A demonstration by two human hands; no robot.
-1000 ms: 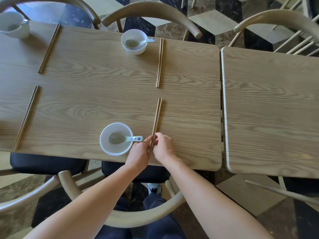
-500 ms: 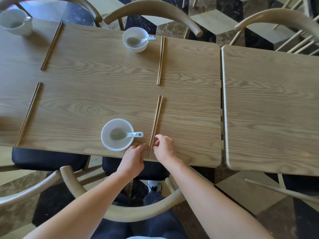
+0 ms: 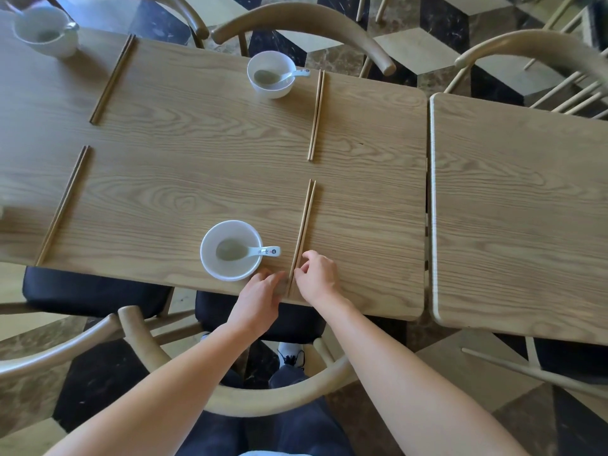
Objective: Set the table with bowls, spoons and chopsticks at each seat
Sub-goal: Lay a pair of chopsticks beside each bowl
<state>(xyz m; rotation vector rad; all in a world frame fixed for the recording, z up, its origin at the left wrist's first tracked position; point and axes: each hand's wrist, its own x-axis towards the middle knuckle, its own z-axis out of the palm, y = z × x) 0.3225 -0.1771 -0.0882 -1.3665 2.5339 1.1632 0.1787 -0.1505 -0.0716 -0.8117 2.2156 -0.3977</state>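
Head view: we're looking down on a wooden tabletop (image 3: 197, 179), and both our hands sit at its near edge. Our left hand (image 3: 260, 299) and right hand (image 3: 317, 278) flank the near end of a pair of chopsticks (image 3: 303, 230), fingertips touching the sticks from either side. The left grip is loosely curled, fingers pressed against the left stick; the right grip has thumb and forefinger close together at the right stick. Whether either one truly pinches the wood, we cannot tell. The pair lies flat, running away from us, its two sticks side by side and nearly touching.

Just left of it stands a white bowl (image 3: 230, 250) with a white spoon (image 3: 253, 251) resting inside, handle poking over the rim toward the chopsticks, just short of them.

Across the tabletop, the far seat has its own bowl (image 3: 271, 74) with a spoon (image 3: 289, 75) in it, and chopsticks (image 3: 316, 115) laid just to its right. Further left, two more chopstick pairs lie flat: one on the near side (image 3: 62, 205), one on the far side (image 3: 112, 79). At the far left corner sits a third bowl (image 3: 46, 31), partly blurred.

A second tabletop (image 3: 519, 209) stands just to the right, a narrow gap between the two. Curved wooden chairs (image 3: 302, 24) ring the tables.
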